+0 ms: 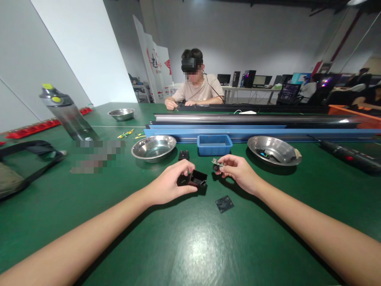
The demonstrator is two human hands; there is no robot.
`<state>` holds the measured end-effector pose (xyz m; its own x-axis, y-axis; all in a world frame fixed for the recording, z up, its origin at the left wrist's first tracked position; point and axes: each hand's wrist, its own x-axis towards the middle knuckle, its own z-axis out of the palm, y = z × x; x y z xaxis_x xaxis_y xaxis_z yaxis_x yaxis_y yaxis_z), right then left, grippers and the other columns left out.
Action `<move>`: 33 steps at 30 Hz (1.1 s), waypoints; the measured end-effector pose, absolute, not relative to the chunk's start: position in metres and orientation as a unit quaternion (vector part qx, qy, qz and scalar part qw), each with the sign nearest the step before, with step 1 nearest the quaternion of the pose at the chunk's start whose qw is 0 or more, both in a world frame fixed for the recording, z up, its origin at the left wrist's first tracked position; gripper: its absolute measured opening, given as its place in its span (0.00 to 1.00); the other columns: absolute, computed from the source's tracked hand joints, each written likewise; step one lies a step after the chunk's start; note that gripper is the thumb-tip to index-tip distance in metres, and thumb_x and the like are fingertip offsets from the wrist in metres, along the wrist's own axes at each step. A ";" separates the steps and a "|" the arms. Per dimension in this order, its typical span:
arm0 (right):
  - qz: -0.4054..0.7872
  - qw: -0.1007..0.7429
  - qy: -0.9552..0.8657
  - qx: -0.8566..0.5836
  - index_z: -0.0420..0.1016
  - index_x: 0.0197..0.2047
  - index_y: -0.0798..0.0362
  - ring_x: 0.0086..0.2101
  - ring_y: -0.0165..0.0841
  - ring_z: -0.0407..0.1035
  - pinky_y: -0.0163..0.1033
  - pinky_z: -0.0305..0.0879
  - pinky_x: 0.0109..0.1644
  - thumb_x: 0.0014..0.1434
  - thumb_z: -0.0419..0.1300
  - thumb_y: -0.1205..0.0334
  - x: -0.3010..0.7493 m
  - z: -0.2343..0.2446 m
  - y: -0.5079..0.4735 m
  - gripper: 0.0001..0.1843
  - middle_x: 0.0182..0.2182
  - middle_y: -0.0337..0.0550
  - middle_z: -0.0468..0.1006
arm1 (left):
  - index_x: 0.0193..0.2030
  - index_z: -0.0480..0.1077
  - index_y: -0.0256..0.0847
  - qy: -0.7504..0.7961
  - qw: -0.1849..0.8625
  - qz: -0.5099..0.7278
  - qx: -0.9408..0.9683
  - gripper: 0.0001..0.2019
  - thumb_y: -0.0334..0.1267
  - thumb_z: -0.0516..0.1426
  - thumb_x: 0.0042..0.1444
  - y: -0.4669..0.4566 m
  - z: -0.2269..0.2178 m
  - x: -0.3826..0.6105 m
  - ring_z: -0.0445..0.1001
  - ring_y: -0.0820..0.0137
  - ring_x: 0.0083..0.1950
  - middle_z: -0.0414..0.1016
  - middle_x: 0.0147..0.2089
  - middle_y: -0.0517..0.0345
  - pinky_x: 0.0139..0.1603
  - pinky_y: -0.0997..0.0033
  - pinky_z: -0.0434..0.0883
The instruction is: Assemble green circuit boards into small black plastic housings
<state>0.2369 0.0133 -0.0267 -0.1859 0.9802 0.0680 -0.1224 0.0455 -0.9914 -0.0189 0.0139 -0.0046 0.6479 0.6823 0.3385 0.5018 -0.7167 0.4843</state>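
Observation:
My left hand (174,180) grips a small black plastic box (198,178) by its left side, with the hollow inside showing. Just to the right, my right hand (238,171) pinches a small circuit board (216,163) with a dark round part under it. A gap separates the board from the box. On the table below them lies a flat black square plate (224,203). Behind my left hand stands another small black block (183,155).
Beyond my hands are a steel bowl (154,149), a blue plastic bin (214,145) and a steel bowl (274,151) holding dark parts. A power screwdriver (348,155) lies right, a bottle (70,115) stands left. Long rails (256,119) cross the table before a seated person (198,85).

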 end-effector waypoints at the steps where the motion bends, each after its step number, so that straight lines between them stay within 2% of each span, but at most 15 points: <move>1: 0.574 0.501 -0.509 -0.400 0.75 0.34 0.53 0.30 0.33 0.76 0.36 0.66 0.33 0.41 0.68 0.64 0.236 -0.026 0.013 0.14 0.27 0.38 0.78 | 0.44 0.67 0.40 0.328 0.179 0.245 0.895 0.16 0.48 0.64 0.56 0.015 -0.005 -0.019 0.71 0.67 0.39 0.70 0.39 0.57 0.42 0.67 0.70; 7: 0.614 0.516 -0.457 -0.384 0.76 0.32 0.54 0.29 0.32 0.76 0.35 0.66 0.32 0.39 0.71 0.67 0.235 -0.023 0.011 0.14 0.29 0.40 0.80 | 0.51 0.72 0.41 0.316 0.192 0.204 0.907 0.12 0.41 0.57 0.64 0.024 -0.015 -0.022 0.75 0.64 0.45 0.77 0.44 0.52 0.48 0.65 0.71; 10: 0.613 0.524 -0.456 -0.377 0.76 0.31 0.54 0.30 0.32 0.77 0.35 0.68 0.33 0.38 0.71 0.67 0.235 -0.024 0.011 0.14 0.29 0.39 0.80 | 0.61 0.67 0.41 0.329 0.184 0.226 0.898 0.17 0.36 0.51 0.67 0.025 -0.019 -0.023 0.75 0.64 0.48 0.77 0.47 0.51 0.51 0.63 0.72; 13: 0.611 0.532 -0.454 -0.370 0.76 0.31 0.54 0.32 0.32 0.78 0.35 0.70 0.36 0.38 0.72 0.68 0.235 -0.026 0.012 0.14 0.29 0.38 0.81 | 0.68 0.58 0.43 0.336 0.181 0.239 0.893 0.24 0.37 0.52 0.66 0.022 -0.018 -0.023 0.74 0.65 0.49 0.74 0.52 0.51 0.53 0.61 0.72; 15: 0.610 0.534 -0.453 -0.370 0.75 0.31 0.54 0.33 0.33 0.79 0.36 0.71 0.37 0.38 0.73 0.67 0.234 -0.027 0.012 0.15 0.29 0.38 0.81 | 0.69 0.56 0.45 0.319 0.183 0.228 0.902 0.27 0.40 0.55 0.65 0.017 -0.015 -0.021 0.73 0.64 0.51 0.71 0.57 0.49 0.55 0.60 0.72; 18: 0.614 0.528 -0.451 -0.375 0.74 0.32 0.54 0.32 0.34 0.79 0.36 0.72 0.36 0.38 0.75 0.65 0.234 -0.028 0.012 0.18 0.29 0.39 0.82 | 0.66 0.61 0.46 0.297 0.183 0.208 0.914 0.25 0.43 0.59 0.63 0.013 -0.013 -0.015 0.72 0.62 0.56 0.69 0.59 0.49 0.59 0.59 0.71; 21: 0.625 0.517 -0.442 -0.383 0.73 0.35 0.54 0.30 0.35 0.80 0.34 0.72 0.31 0.43 0.75 0.60 0.233 -0.027 0.012 0.18 0.28 0.41 0.82 | 0.61 0.66 0.45 0.285 0.176 0.207 0.919 0.18 0.39 0.56 0.65 0.013 -0.013 -0.012 0.71 0.62 0.60 0.71 0.59 0.49 0.64 0.58 0.68; 23: 0.630 0.511 -0.433 -0.392 0.73 0.36 0.54 0.28 0.35 0.80 0.32 0.70 0.27 0.49 0.72 0.59 0.233 -0.025 0.012 0.15 0.27 0.44 0.83 | 0.60 0.67 0.44 0.279 0.173 0.214 0.920 0.16 0.36 0.54 0.66 0.014 -0.014 -0.013 0.70 0.62 0.62 0.71 0.61 0.48 0.65 0.58 0.67; 27: 0.626 0.500 -0.424 -0.421 0.75 0.41 0.56 0.22 0.32 0.78 0.29 0.67 0.22 0.60 0.62 0.62 0.232 -0.022 0.011 0.08 0.25 0.47 0.82 | 0.54 0.71 0.43 0.285 0.161 0.210 0.921 0.14 0.31 0.51 0.65 0.018 -0.014 -0.016 0.68 0.61 0.66 0.69 0.66 0.47 0.65 0.57 0.68; 30: 0.624 0.496 -0.423 -0.431 0.75 0.46 0.57 0.21 0.31 0.77 0.28 0.65 0.21 0.62 0.57 0.65 0.231 -0.020 0.010 0.10 0.24 0.47 0.82 | 0.46 0.73 0.41 0.291 0.159 0.209 0.920 0.14 0.27 0.48 0.64 0.019 -0.013 -0.018 0.70 0.62 0.65 0.70 0.66 0.47 0.63 0.58 0.69; 33: 0.623 0.499 -0.419 -0.432 0.75 0.48 0.57 0.21 0.31 0.77 0.28 0.65 0.21 0.63 0.55 0.67 0.231 -0.020 0.011 0.12 0.24 0.47 0.82 | 0.42 0.72 0.40 0.297 0.175 0.211 0.915 0.11 0.28 0.49 0.62 0.018 -0.011 -0.018 0.73 0.61 0.62 0.73 0.63 0.45 0.60 0.58 0.70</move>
<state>0.2306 0.0109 -0.0204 -0.1286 0.9845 -0.1191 -0.2605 -0.1494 -0.9539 -0.0176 0.0185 -0.0106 0.7342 0.6176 0.2821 0.4696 -0.7620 0.4459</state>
